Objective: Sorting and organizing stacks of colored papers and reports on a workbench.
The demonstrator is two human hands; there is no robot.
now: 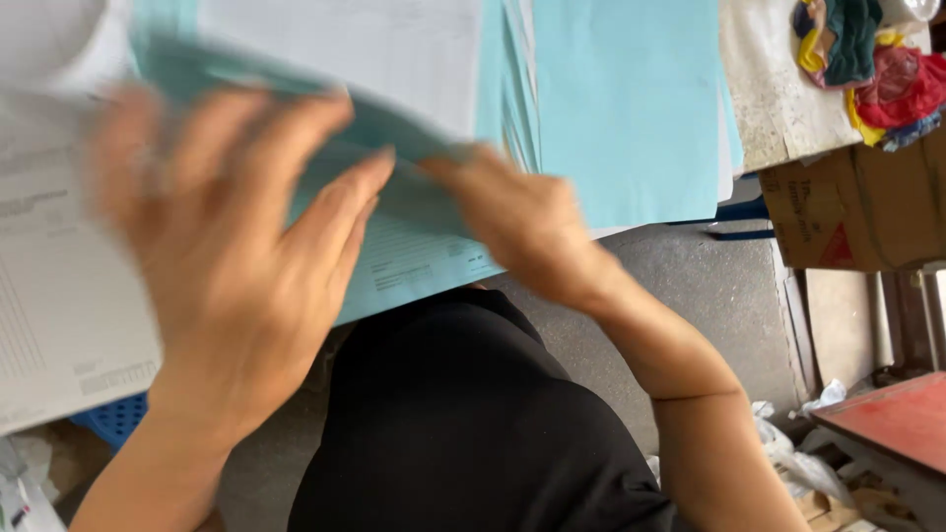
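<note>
My left hand lies spread, palm down and blurred by motion, on a light blue printed sheet near the lower edge of a paper stack. My right hand pinches the curled edge of that blue sheet with its fingertips, lifting it. More light blue sheets are fanned out behind, with a white printed sheet on top. White printed pages lie to the left, under my left wrist.
A brown cardboard box stands at right, with a heap of coloured rags above it on a stained surface. A red board and crumpled plastic lie lower right. A blue crate shows lower left. Grey concrete floor below.
</note>
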